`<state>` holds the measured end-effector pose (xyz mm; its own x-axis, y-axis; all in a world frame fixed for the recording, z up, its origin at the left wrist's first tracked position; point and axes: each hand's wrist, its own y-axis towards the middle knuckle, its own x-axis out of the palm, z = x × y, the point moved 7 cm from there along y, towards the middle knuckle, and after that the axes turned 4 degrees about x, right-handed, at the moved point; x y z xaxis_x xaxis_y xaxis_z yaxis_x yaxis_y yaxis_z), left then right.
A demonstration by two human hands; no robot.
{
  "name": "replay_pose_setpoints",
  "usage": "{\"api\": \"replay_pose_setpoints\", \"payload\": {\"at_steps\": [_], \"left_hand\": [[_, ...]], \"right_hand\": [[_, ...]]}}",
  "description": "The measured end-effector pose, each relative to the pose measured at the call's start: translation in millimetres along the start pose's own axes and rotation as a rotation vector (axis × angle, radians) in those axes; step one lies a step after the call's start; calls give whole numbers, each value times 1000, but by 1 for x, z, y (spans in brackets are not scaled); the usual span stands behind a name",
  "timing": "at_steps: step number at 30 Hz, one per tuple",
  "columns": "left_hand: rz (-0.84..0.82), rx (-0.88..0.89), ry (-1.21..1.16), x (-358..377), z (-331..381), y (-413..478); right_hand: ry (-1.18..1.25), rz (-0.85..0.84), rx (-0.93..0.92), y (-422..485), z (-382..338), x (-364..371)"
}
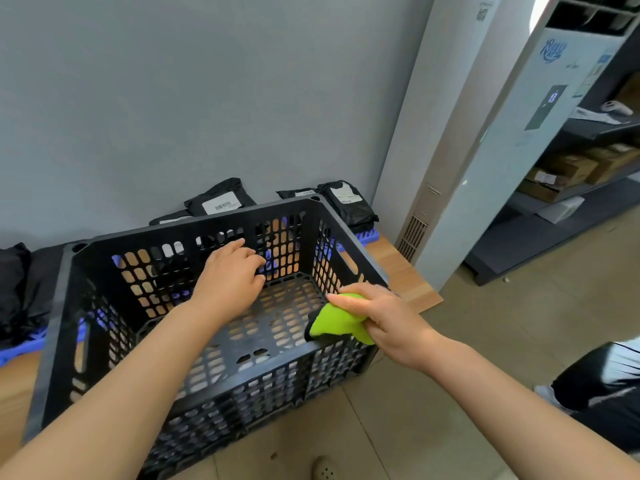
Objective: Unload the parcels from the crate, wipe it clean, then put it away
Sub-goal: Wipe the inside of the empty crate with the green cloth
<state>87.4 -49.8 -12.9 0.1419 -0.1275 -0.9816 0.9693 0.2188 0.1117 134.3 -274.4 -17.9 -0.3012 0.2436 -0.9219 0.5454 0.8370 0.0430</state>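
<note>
The emptied crate sits tilted on the floor; the left hand braces its far wall, fingers bent (hooked through the holes or not, I cannot tell); the right hand clutches a green cloth at the rim, presumably for wiping; parcels lie behind.

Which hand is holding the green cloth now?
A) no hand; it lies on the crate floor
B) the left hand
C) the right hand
C: the right hand grips the green cloth at the near right corner of the crate, while the left hand is at its far wall.
</note>
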Motion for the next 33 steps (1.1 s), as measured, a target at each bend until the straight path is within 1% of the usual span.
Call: {"api": "replay_pose_setpoints", "payload": {"at_steps": [7, 10, 12, 13, 14, 18, 20, 21, 26, 33], "left_hand": [[21, -3, -34, 0, 4, 51], [42, -12, -30, -3, 5, 66], [56, -21, -55, -3, 5, 76], [57, -22, -63, -3, 6, 80], [56, -22, -64, -3, 7, 84], [59, -29, -59, 1, 6, 97], [41, -49, -53, 6, 2, 103], [35, -61, -47, 8, 1, 106], [81, -119, -61, 12, -5, 122], [65, -195, 0, 27, -19, 133]], "right_hand": [[35, 360, -64, 41, 37, -69], [146, 569, -51, 46, 52, -86], [204, 648, -11, 52, 65, -92], [208, 632, 5, 57, 70, -90], [204, 569, 12, 63, 76, -85], [164, 100, 20, 82, 84, -42], [226, -33, 60, 87, 88, -34], [266, -58, 64, 89, 91, -33], [373, -63, 43, 110, 107, -34], [333, -91, 38, 165, 112, -35]]}}
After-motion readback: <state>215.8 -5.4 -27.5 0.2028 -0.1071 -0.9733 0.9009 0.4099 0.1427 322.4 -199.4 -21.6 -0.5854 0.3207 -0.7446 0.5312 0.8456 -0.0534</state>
